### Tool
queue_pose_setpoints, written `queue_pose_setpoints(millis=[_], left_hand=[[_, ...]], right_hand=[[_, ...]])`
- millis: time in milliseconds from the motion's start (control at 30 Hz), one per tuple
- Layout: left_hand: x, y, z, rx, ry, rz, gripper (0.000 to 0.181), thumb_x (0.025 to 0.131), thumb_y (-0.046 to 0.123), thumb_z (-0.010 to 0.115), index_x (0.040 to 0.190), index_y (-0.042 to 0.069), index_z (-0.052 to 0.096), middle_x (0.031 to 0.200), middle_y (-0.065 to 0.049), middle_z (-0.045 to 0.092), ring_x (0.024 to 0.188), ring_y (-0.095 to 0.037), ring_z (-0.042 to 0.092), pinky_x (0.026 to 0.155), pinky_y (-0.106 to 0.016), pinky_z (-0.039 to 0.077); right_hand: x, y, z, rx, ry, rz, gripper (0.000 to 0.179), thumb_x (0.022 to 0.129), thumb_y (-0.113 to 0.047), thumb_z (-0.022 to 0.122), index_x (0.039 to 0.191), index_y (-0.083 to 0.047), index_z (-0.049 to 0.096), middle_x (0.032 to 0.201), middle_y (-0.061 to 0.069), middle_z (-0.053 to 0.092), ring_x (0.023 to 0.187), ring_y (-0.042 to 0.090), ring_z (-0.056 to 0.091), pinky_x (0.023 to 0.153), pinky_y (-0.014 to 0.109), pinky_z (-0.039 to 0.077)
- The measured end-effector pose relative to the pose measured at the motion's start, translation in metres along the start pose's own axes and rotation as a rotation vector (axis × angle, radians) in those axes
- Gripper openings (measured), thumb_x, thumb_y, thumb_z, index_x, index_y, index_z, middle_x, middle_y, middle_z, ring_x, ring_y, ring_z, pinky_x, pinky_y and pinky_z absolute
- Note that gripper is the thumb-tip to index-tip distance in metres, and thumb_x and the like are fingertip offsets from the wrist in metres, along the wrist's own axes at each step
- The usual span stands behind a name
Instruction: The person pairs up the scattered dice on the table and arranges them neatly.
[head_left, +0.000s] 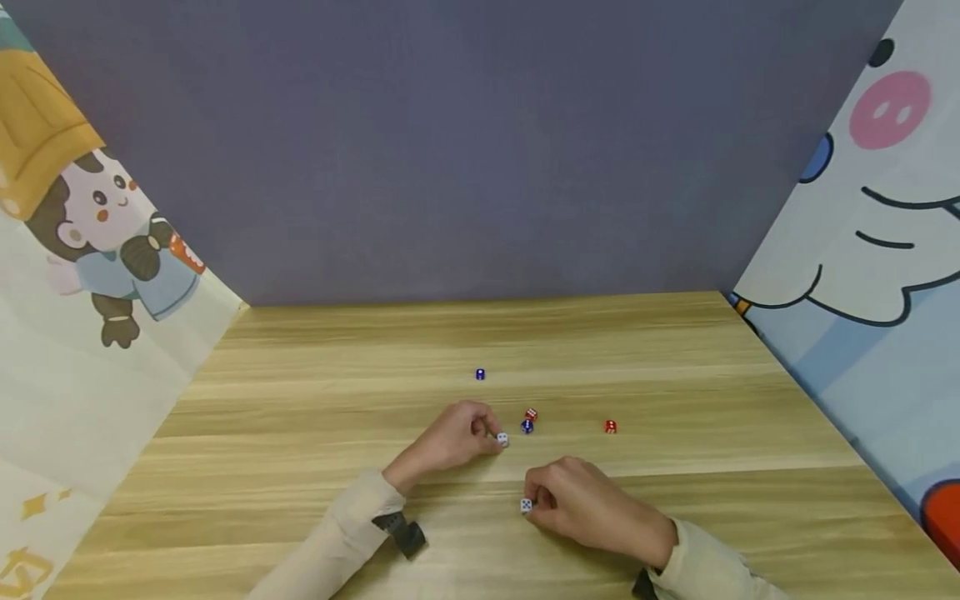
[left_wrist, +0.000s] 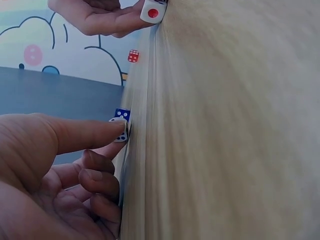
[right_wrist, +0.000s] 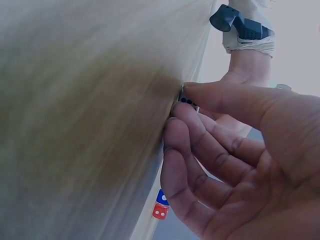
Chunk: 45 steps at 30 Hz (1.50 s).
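My left hand (head_left: 456, 435) pinches a white die (head_left: 502, 439) between thumb and forefinger, low over the wooden table. In the left wrist view that white die (left_wrist: 119, 131) overlaps a blue die (left_wrist: 123, 114) behind it. Nearer to me, my right hand (head_left: 581, 505) pinches a second white die (head_left: 526, 505) by its sides, the top face with dark dots showing. In the right wrist view the thumb and fingertips hide most of this die (right_wrist: 188, 102). Just beyond the left fingertips, a red die (head_left: 531, 414) and a blue die (head_left: 527, 427) sit close together.
Another blue die (head_left: 480, 374) lies farther back on the wooden table (head_left: 315, 400). To the right lies a second red die (head_left: 611, 427). A grey panel (head_left: 480, 150) rises along the table's back edge, and cartoon-printed walls stand at both sides.
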<state>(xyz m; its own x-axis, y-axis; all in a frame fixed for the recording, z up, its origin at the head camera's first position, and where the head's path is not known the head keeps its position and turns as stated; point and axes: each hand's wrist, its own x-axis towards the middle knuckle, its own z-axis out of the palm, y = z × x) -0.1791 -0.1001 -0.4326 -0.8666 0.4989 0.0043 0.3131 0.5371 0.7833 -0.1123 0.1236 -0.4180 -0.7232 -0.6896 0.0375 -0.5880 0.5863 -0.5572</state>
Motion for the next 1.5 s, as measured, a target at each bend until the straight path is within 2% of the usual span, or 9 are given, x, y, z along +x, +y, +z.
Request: queue_pose_setpoints(millis=[300,467,667,900,1100,1367,1500], left_hand=[[0.0,0.004,-0.004,-0.009,-0.009,-0.015,0.011,0.083,0.008,0.079,0.091,0.006,0.071,0.065,0.004,0.052,0.057,-0.006,0.043,0.051,-0.019,0.035],[-0.003,0.013,-0.004,0.012,-0.015,0.014,0.01,0.084,0.008,0.078,0.09,0.006,0.07,0.063,0.005,0.051,0.054,-0.005,0.043,0.049,-0.019,0.035],[-0.015,0.024,0.001,0.026,-0.031,0.074,0.008,0.085,0.004,0.076,0.088,0.006,0.069,0.06,0.006,0.047,0.052,-0.003,0.041,0.048,-0.019,0.035],[-0.035,0.033,0.007,0.018,-0.069,0.06,0.008,0.085,0.002,0.074,0.087,0.008,0.069,0.056,0.007,0.047,0.048,-0.002,0.039,0.046,-0.018,0.034],[-0.049,0.039,0.012,0.031,-0.077,0.061,0.01,0.084,0.005,0.077,0.085,0.01,0.068,0.057,0.008,0.048,0.049,-0.001,0.042,0.049,-0.018,0.037],[-0.059,0.036,0.022,0.132,-0.153,0.078,0.015,0.082,0.005,0.078,0.083,0.014,0.066,0.061,0.012,0.05,0.054,0.002,0.044,0.051,-0.016,0.04],[-0.059,0.035,0.023,0.128,-0.169,0.09,0.017,0.081,0.003,0.078,0.083,0.014,0.065,0.063,0.012,0.051,0.055,0.002,0.044,0.051,-0.016,0.04]], right_hand=[[0.0,0.001,0.001,-0.006,0.016,-0.006,0.012,0.085,-0.016,0.078,0.08,-0.02,0.068,0.062,-0.021,0.05,0.056,-0.007,0.047,0.054,0.017,0.042],[0.0,0.003,0.001,-0.018,0.029,-0.009,0.011,0.084,-0.016,0.079,0.08,-0.019,0.068,0.062,-0.021,0.05,0.057,-0.007,0.047,0.054,0.017,0.042],[0.001,0.003,0.001,-0.033,0.036,-0.015,0.012,0.084,-0.016,0.078,0.08,-0.018,0.068,0.062,-0.021,0.05,0.057,-0.007,0.047,0.054,0.017,0.042],[0.002,0.004,0.001,-0.024,0.029,-0.014,0.01,0.084,-0.014,0.078,0.081,-0.018,0.069,0.063,-0.021,0.052,0.058,-0.007,0.048,0.055,0.017,0.043],[0.001,0.003,0.002,-0.014,0.026,-0.012,0.01,0.084,-0.012,0.077,0.08,-0.017,0.069,0.064,-0.021,0.052,0.058,-0.007,0.048,0.054,0.017,0.043],[0.001,0.002,0.003,-0.016,0.023,-0.025,0.011,0.083,-0.011,0.078,0.08,-0.017,0.068,0.063,-0.021,0.052,0.058,-0.007,0.048,0.054,0.016,0.043],[0.0,0.002,0.003,-0.023,0.031,-0.025,0.011,0.082,-0.012,0.078,0.079,-0.017,0.069,0.063,-0.021,0.052,0.058,-0.007,0.048,0.055,0.016,0.043]])
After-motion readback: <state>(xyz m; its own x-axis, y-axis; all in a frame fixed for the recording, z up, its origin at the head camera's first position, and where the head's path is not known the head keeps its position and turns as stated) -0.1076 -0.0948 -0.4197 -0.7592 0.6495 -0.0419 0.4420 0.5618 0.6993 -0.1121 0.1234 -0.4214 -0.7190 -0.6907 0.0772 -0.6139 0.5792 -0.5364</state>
